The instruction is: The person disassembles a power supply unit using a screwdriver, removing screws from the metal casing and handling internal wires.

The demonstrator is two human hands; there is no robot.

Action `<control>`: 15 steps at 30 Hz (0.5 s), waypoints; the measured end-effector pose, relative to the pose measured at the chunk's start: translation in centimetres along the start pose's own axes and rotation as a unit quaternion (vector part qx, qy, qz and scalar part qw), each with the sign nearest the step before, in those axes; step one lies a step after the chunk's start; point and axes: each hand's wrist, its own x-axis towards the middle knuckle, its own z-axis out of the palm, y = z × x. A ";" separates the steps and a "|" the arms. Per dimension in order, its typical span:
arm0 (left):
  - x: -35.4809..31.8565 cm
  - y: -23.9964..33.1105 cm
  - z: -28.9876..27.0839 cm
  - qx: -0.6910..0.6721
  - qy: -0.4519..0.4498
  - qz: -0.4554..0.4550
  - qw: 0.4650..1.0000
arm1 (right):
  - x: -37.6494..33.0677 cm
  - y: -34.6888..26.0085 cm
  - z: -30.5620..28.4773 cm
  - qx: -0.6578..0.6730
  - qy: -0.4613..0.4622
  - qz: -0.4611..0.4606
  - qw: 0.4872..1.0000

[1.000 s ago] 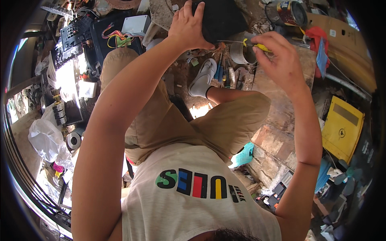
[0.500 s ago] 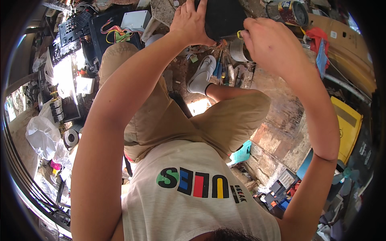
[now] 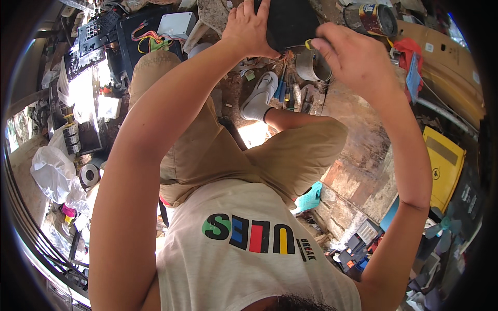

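My left hand [image 3: 250, 28] grips the left side of a black box-shaped device [image 3: 290, 20], held up at the top of the view. My right hand [image 3: 355, 57] is closed around a small yellow-handled tool [image 3: 309, 44], of which only the yellow end shows, pressed against the device's lower right edge. Coloured wires hang just under the device. Below my arms are my bent legs in tan shorts and one white shoe [image 3: 259, 98].
A metal tin [image 3: 311, 67] and several screwdrivers [image 3: 284, 90] lie by the shoe. A rusty can [image 3: 376, 18], a red cloth [image 3: 407, 52] and a yellow case [image 3: 441, 166] are at right. A white box [image 3: 176, 23], black panels, a tape roll [image 3: 89, 175] and a plastic bag [image 3: 52, 171] sit at left.
My right hand has moved left and up from beside the tin until the yellow tool meets the black device. My left hand has kept its hold on the device.
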 end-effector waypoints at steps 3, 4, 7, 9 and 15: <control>-0.1 -0.2 0.1 -0.007 0.006 0.002 1.000 | 0.9 -0.2 -0.8 0.075 0.087 -0.132 0.985; 0.0 -0.2 0.1 -0.006 0.004 0.001 1.000 | 0.8 -0.5 -0.7 0.085 0.100 -0.112 0.985; -0.1 -0.3 0.1 -0.006 -0.002 -0.002 1.000 | 0.5 -1.1 -0.6 0.060 0.062 -0.016 0.996; 0.1 -0.3 0.1 -0.007 0.000 0.001 1.000 | 0.6 -0.6 -0.9 0.011 -0.016 0.026 0.999; -0.1 -0.1 0.1 -0.003 -0.004 0.000 1.000 | 0.5 0.8 -0.4 0.098 0.064 -0.159 0.980</control>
